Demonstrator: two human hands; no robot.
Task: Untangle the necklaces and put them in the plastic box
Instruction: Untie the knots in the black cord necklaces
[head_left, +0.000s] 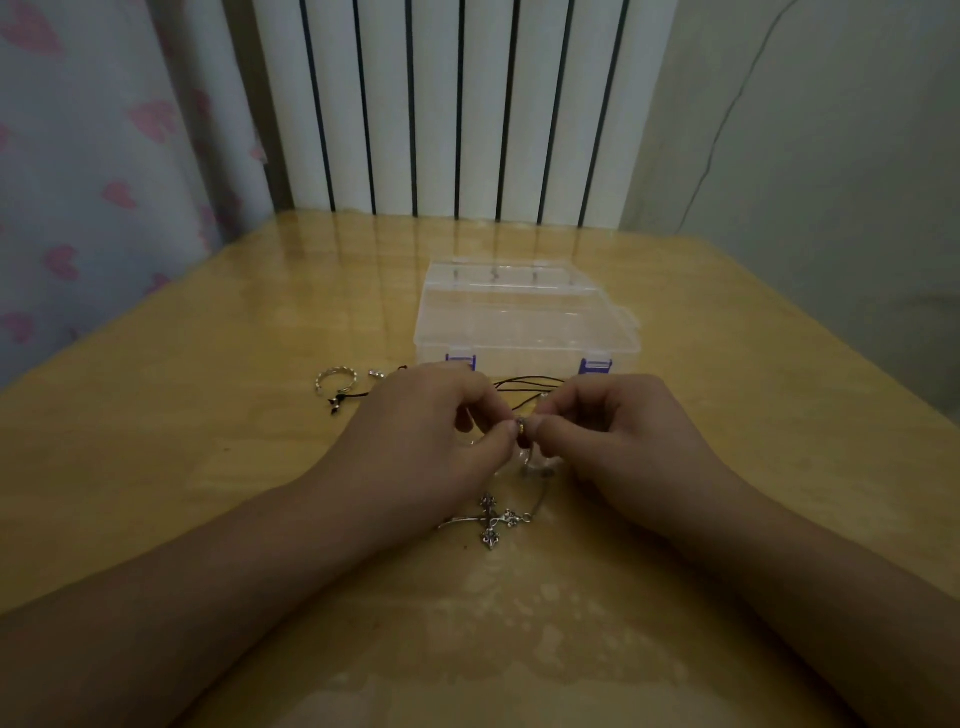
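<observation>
The work looks to be at an early stage. The plastic box (524, 317) sits on the desk (208, 467) just beyond the hands, its lid down and both purple clasps at the front; through the clear plastic nothing dark or metallic shows inside, though the dim light makes that hard to settle. So the untangling is still in hand, and opening the box and laying the necklaces in it remain to be done.

The necklaces lie between the hands and close around them. A black cord (524, 387) loops out past the knuckles toward the box, and a silver cross pendant (493, 519) on a thin chain rests on the desk just below the wrists. Off to the left lie a silver ring-like hoop (335, 379) and a small dark charm on a cord (340, 402), apart from the main knot.

Both forearms reach in from the near edge and meet at the middle. The left hand (421, 431) and the right hand (618, 431) are curled, thumb and fingers of each pinched on a small bead (521, 429) at the tangle, fingertips almost touching one another, held just above the desk.
</observation>
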